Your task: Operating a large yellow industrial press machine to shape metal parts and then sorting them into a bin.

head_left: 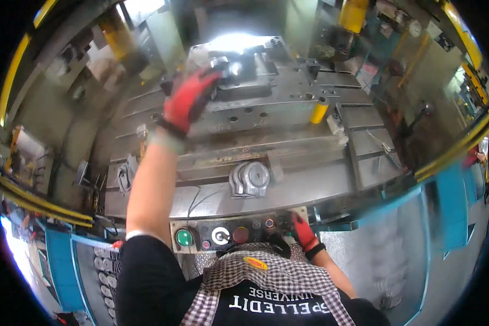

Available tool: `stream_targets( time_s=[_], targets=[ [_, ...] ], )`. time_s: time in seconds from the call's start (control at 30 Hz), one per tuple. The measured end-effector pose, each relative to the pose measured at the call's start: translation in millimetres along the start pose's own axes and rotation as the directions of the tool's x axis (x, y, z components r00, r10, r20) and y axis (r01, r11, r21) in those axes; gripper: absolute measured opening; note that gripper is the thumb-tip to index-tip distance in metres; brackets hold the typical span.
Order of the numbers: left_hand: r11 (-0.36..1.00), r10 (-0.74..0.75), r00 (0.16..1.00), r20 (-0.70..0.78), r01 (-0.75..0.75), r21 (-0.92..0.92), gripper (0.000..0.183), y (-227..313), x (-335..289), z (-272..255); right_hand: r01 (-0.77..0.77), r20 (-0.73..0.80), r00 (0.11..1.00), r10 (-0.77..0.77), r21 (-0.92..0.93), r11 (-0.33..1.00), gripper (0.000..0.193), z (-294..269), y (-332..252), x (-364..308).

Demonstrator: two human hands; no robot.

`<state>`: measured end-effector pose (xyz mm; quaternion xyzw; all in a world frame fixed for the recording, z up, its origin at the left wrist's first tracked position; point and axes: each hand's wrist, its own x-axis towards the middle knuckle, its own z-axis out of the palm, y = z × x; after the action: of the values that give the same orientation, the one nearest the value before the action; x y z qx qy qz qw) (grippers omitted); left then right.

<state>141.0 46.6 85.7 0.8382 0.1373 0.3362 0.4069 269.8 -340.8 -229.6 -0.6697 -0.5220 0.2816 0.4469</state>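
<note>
My left hand (187, 103), in a red and black glove, stretches forward over the near left side of the steel die (244, 93). Its fingertips reach beside a shiny metal piece (219, 62) on top of the die. Motion smears the fingers, so whether they grip anything is unclear. My right hand (305, 232), gloved alike, is at the right end of the push-button control box (204, 247), fingers stretched forward along it and nothing visible in them. Between the die and the box, overlapping round formed metal parts (254, 178) lie on the press table's front ledge.
A yellow cylinder (319, 112) stands at the die's right front corner. The control box carries a green button (184, 237) and a red button (240, 234). Yellow-edged guards flank the press. More metal parts (107, 266) lie in a blue-framed rack at lower left.
</note>
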Motion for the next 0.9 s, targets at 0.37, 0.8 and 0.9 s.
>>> stream_targets(
  time_s=[0.37, 0.8, 0.9],
  targets=[
    [0.805, -0.485, 0.864, -0.135, 0.501, 0.317, 0.068, -4.1, -193.7, 161.1, -0.276, 0.199, 0.960, 0.197, 0.794, 0.541, 0.052, 29.2, -47.9, 104.6],
    [0.635, -0.587, 0.737, -0.336, 0.676, 0.373, 0.083, -52.4, -214.3, 171.8, -0.285, 0.214, 0.958, 0.190, 0.772, 0.568, 0.045, 49.3, -4.4, 140.8],
    [0.569, -0.748, 0.596, -0.293, 0.802, 0.181, 0.089, -52.6, -241.3, 170.3, -0.438, 0.245, 0.870, 0.429, 0.783, 0.441, 0.045, 48.1, -57.3, 141.8]
  ],
)
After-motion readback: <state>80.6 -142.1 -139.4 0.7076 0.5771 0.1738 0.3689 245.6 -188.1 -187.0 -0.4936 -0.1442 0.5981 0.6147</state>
